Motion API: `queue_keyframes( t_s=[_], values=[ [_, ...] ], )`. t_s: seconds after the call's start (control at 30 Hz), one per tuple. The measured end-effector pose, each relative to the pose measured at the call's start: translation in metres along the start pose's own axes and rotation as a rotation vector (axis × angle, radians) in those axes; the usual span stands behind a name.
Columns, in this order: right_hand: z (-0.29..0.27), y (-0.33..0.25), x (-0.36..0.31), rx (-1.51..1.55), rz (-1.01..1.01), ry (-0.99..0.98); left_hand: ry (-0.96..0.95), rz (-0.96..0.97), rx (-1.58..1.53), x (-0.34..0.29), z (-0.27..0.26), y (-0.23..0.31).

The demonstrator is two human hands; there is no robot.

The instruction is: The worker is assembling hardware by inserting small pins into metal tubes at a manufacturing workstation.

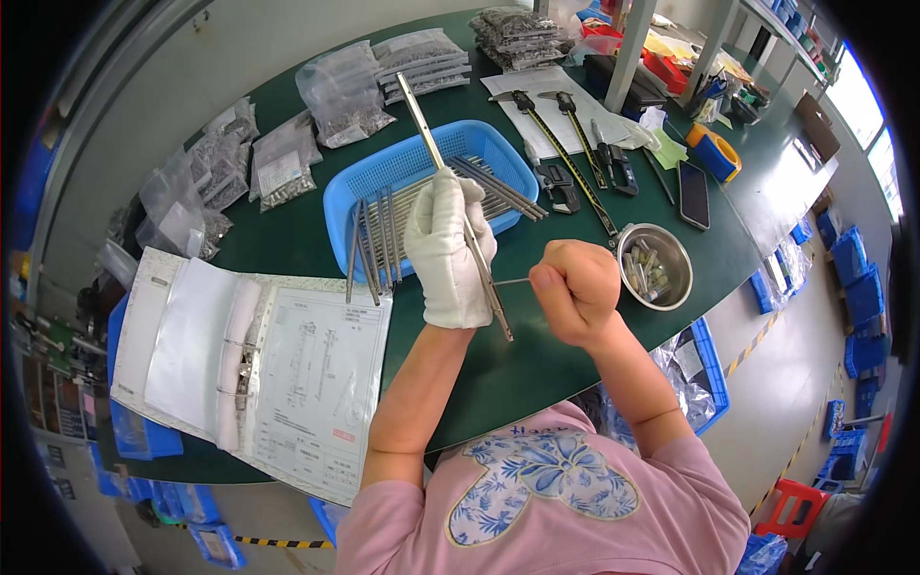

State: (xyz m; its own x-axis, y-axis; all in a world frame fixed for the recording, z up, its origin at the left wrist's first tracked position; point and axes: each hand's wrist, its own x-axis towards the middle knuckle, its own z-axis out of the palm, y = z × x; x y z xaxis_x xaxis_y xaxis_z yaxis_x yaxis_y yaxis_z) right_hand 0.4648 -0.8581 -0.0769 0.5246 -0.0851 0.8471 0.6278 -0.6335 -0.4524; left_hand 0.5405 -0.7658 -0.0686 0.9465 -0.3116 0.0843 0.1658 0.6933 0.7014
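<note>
My left hand (444, 254), in a white glove, is wrapped round a long slim metal rod (418, 113) that slants over the table, its upper end pointing away from me. Small holes show near the rod's lower end. My bare right hand (581, 289) is closed in a fist on a thin metal pin (515, 281); the tip reaches the rod just below the gloved fingers. Whether it sits in a hole is too small to tell. Behind my left hand stands a blue plastic basket (337, 222) with many similar rods. A steel bowl (683, 257) of small cylindrical parts is beside my right hand.
An open ring binder with a drawing sheet (316, 374) lies at left. Bags of small metal parts (343, 91) line the back. Calipers (565, 158), a micrometer (558, 187), a phone (693, 195) and a yellow-blue tape roll (715, 153) lie at right. Blue bins (709, 369) stand below the table edge.
</note>
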Motion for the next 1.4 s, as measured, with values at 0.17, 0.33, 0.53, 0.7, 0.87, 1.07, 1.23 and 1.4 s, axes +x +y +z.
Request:
queue_keyframes(
  t_s=[0.17, 0.33, 0.53, 0.7, 0.87, 1.07, 1.23, 1.4],
  values=[
    [0.002, -0.004, 0.0, -0.022, -0.002, -0.016, -0.042, -0.003, -0.02, -0.004, -0.005, 0.0],
    [0.002, -0.011, 0.007, -0.253, -0.085, -0.094, 0.038, 0.031, 0.018, 0.002, -0.004, -0.005],
    [0.008, 0.001, 0.011, -0.278, -0.085, -0.147, 0.022, 0.099, 0.102, 0.011, -0.003, 0.002],
    [0.018, -0.006, 0.006, -0.231, -0.11, -0.254, 0.001, 0.117, 0.116, -0.003, -0.013, 0.009],
    [0.007, -0.006, -0.02, -0.177, -0.04, -0.101, -0.024, -0.029, -0.144, -0.009, 0.003, -0.003],
    [0.009, -0.008, -0.009, -0.198, -0.061, -0.142, -0.014, -0.066, -0.315, -0.004, 0.003, 0.0],
    [0.026, -0.018, 0.025, -0.211, -0.274, -0.23, -0.014, 0.049, -0.078, -0.007, -0.014, 0.031],
    [0.013, -0.016, 0.024, -0.228, -0.292, -0.182, -0.136, -0.009, 0.008, -0.009, -0.001, 0.032]
  ],
)
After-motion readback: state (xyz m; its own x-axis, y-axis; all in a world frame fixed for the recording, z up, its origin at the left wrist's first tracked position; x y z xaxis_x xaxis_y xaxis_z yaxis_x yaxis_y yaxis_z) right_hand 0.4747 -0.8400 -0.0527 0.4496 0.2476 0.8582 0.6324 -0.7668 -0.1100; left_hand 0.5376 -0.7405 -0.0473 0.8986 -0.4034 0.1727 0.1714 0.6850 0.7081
